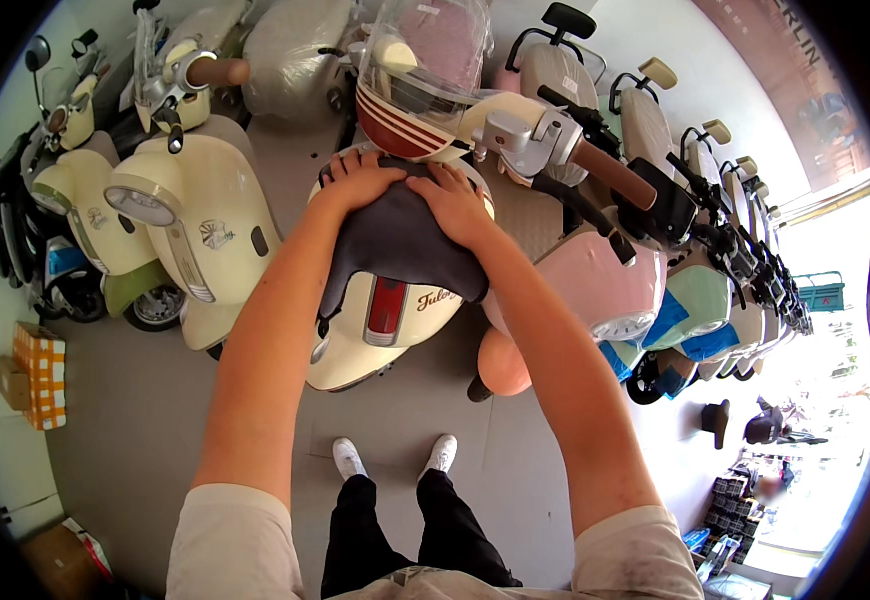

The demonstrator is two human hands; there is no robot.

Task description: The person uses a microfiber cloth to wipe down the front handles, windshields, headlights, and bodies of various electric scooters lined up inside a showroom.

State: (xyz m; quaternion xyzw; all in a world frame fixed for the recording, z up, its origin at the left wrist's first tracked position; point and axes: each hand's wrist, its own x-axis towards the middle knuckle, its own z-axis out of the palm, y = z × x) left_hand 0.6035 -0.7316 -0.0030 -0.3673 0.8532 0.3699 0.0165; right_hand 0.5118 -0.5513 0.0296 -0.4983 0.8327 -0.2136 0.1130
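A dark grey fabric cover (405, 232) with a notched lower edge lies over the front of a cream scooter (352, 364). My left hand (360, 178) rests on its upper left part, fingers spread towards the top edge. On the upper right part lies my right hand (451, 201), its fingers also apart and pointing up. Both palms touch the fabric; what lies beneath them is hidden. Just above stands a cream and dark red striped helmet (397, 124) with a clear visor. A brown handlebar grip (615, 174) sticks out at the right. Below the cover shows a red panel (385, 309).
Cream scooters (213, 217) stand at the left. A pink scooter (600, 285) and a row of others run to the right, with an orange balloon (506, 361) low beside them. An orange checked box (44, 375) sits by the left wall. Wrapped seats (292, 56) are behind.
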